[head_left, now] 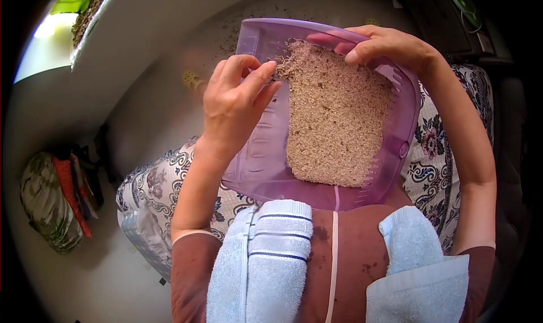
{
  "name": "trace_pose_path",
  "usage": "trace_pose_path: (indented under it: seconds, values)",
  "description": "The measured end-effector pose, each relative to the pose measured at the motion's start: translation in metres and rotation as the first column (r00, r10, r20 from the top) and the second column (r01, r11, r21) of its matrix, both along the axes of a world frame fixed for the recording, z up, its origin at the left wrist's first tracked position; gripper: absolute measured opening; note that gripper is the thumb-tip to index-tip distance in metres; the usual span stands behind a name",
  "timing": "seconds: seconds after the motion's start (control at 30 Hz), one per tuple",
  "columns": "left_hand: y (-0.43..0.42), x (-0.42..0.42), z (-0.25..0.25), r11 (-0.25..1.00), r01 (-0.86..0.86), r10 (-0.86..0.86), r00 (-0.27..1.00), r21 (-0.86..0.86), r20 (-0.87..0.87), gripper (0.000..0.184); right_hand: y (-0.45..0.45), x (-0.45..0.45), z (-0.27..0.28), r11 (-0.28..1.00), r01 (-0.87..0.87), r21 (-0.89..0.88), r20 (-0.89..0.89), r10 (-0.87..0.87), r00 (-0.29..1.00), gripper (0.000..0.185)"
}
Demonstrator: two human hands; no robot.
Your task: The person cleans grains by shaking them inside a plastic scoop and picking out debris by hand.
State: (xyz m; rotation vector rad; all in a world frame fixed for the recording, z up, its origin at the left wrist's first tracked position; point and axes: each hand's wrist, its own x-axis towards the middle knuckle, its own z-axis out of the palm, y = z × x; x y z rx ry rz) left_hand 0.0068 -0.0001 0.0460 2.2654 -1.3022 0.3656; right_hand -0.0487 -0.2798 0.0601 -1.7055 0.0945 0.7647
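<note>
A translucent purple tray lies tilted across the lap, with a broad layer of pale tan grains flecked with darker bits. At its upper right, my right hand grips the rim, thumb inside over the grains and fingers behind the wall. My left hand is at the upper left edge of the grains, thumb and index finger pinched together beside a small dark clump. What sits between those fingertips is too small to make out.
A blue towel hangs over the chest. Patterned fabric covers the lap. At left are a camouflage bag and a pale ledge with a green object. Dark crumbs lie on the floor beyond the tray, near a yellow shoe.
</note>
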Motion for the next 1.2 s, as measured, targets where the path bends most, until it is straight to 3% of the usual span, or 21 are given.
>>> trace_pose_path:
  seconds: [0.33,0.43,0.53,0.57,0.63,0.73,1.2]
  values:
    - [0.012,0.0,-0.007,0.998,0.027,-0.03,0.998,-0.057,-0.051,0.016,-0.002,0.001,-0.004,0.999,0.023,-0.025,-0.005,-0.024,1.0,0.073]
    - [0.025,0.008,-0.005,0.999,0.005,-0.008,0.997,-0.042,-0.081,0.018,-0.001,0.0,-0.006,0.998,0.048,0.035,0.044,-0.05,0.998,0.059]
    - [0.039,0.028,-0.005,0.95,-0.307,0.312,0.945,-0.061,0.1,0.021,0.0,-0.001,-0.005,0.998,0.054,0.043,0.062,-0.057,0.996,0.058]
    - [0.039,0.032,-0.002,0.949,-0.297,0.31,0.938,-0.102,0.156,0.023,0.0,-0.001,-0.004,0.998,0.05,0.031,0.067,-0.052,0.996,0.058]
    - [0.033,0.021,0.0,0.971,-0.163,0.161,0.987,-0.173,-0.028,0.024,0.0,-0.001,-0.002,0.999,0.04,0.009,0.07,-0.04,0.997,0.058]
    - [0.013,0.004,0.002,0.995,0.033,-0.038,0.998,-0.098,-0.051,0.024,0.001,0.003,-0.009,0.999,0.025,0.047,0.063,-0.028,0.998,0.059]
    - [0.02,0.005,-0.005,0.998,0.023,-0.025,0.999,-0.051,-0.044,0.016,-0.001,-0.001,-0.008,0.999,0.034,0.032,0.059,-0.036,0.998,0.059]
